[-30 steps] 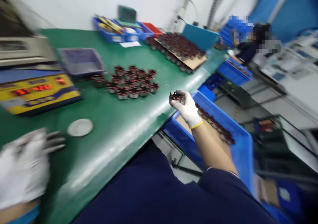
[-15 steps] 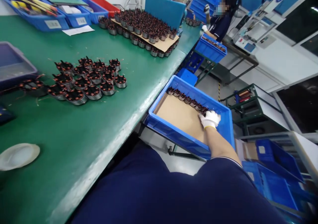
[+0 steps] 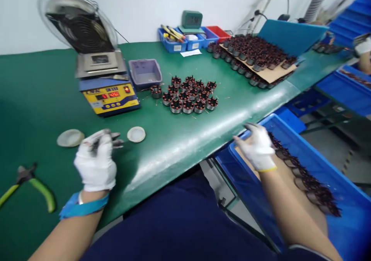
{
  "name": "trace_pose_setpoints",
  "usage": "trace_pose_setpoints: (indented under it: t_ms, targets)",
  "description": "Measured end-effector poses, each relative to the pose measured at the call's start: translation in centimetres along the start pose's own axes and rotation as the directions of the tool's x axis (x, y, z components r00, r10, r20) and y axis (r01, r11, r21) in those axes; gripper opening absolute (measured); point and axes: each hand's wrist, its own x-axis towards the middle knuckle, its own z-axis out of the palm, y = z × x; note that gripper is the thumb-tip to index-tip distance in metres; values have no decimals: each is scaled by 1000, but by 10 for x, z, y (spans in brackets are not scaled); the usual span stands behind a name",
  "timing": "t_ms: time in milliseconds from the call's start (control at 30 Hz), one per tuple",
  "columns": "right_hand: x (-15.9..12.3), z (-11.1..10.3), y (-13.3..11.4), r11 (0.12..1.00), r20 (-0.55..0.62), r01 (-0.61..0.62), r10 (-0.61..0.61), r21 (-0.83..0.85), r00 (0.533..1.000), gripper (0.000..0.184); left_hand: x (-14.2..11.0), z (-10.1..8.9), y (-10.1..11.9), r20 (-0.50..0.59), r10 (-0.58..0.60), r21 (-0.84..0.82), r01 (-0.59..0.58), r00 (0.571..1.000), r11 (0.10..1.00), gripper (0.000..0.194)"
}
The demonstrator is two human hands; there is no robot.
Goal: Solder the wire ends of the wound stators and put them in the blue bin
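My left hand [image 3: 97,158], in a white glove with darkened fingertips, is over the green bench between two shallow round whitish dishes, one dish [image 3: 70,138] on its left and another dish [image 3: 136,134] on its right. Its fingers are curled together; what they hold, if anything, is hidden. My right hand [image 3: 256,147], also gloved and slightly blurred, is above the near left edge of a blue crate [image 3: 278,124]. Its thumb and fingers are apart with nothing between them. A row of copper-wound motor stators [image 3: 301,172] stands on brown cardboard inside the crate. More stators [image 3: 188,95] are grouped on the bench.
Green-handled cutters [image 3: 31,183] lie at the left. A yellow-and-blue solder pot [image 3: 111,97] with lit digits stands beside a purple bin [image 3: 145,72]. Stators in layers on cardboard [image 3: 275,72] are at the back right. A co-worker's gloved hand [image 3: 363,46] shows at the right edge.
The view has swung left, bringing my left hand, the cutters and the solder pot into sight. My right hand has left the row of stators and moved to the crate's bench side, its fingers apart.
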Motion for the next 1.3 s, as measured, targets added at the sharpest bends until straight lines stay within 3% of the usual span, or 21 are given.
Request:
trace_pose_setpoints:
  t_ms: [67, 100, 200, 300, 467, 533, 633, 767, 867, 933, 967, 1067, 1100, 1133, 1200, 1300]
  targets:
    - [44, 30, -64, 957, -16, 282, -282, 71, 959, 55, -15, 2, 8, 56, 48, -12, -48, 997, 999, 38]
    - [63, 42, -88, 939, 26, 342, -343, 37, 939, 54, -21, 2, 10, 97, 47, -34, -44, 994, 998, 40]
    - [105, 66, -126, 959, 175, 250, -226, -131, 958, 48, -31, -4, 8, 211, -17, -78, 34, 977, 996, 42]
    - [119, 70, -125, 942, 242, 268, -217, -201, 946, 42, -31, -11, 5, 241, -52, -83, 73, 969, 994, 41]
    - [118, 65, -121, 910, 289, 336, -263, -242, 920, 47, -38, -14, 14, 317, -43, -126, 87, 947, 988, 34]
    - [122, 66, -128, 914, 338, 322, -230, -247, 912, 40, -45, -13, 16, 390, -1, -109, 47, 921, 993, 28]
    - [128, 64, -139, 926, 399, 267, -146, -266, 905, 33, -52, -15, 12, 471, 114, -45, -105, 874, 993, 19]
    - [105, 51, -140, 945, 424, 216, -96, -244, 900, 29, -53, -20, 8, 509, 131, 10, -159, 851, 987, 18]
    - [67, 33, -146, 978, 297, 207, -200, 7, 934, 22, -53, -19, 17, 524, 16, -22, -5, 852, 1000, 24]
    - [44, 20, -165, 909, 170, 282, -344, 306, 924, 19, -53, -14, 25, 582, -183, -25, 242, 793, 970, 40]
    - [35, 14, -179, 834, 119, 338, -426, 435, 897, 17, -53, -11, 28, 635, -297, -17, 397, 713, 918, 51]
    - [22, 3, -229, 554, -9, 495, -660, 669, 751, 18, -55, -2, 30, 821, -457, 17, 787, 341, 617, 71]
    - [19, 3, -244, 474, -50, 513, -698, 716, 714, 20, -55, -1, 30, 837, -471, -7, 866, 279, 501, 69]
    - [17, 5, -258, 415, -85, 510, -707, 754, 702, 25, -54, 0, 29, 826, -497, -59, 917, 267, 395, 64]
    - [11, 12, -276, 377, -106, 440, -650, 815, 753, 40, -51, -1, 27, 744, -575, -222, 938, 340, 267, 54]
    - [-2, 27, -286, 438, -7, 279, -526, 855, 850, 58, -43, -5, 28, 702, -578, -349, 909, 416, 230, 58]
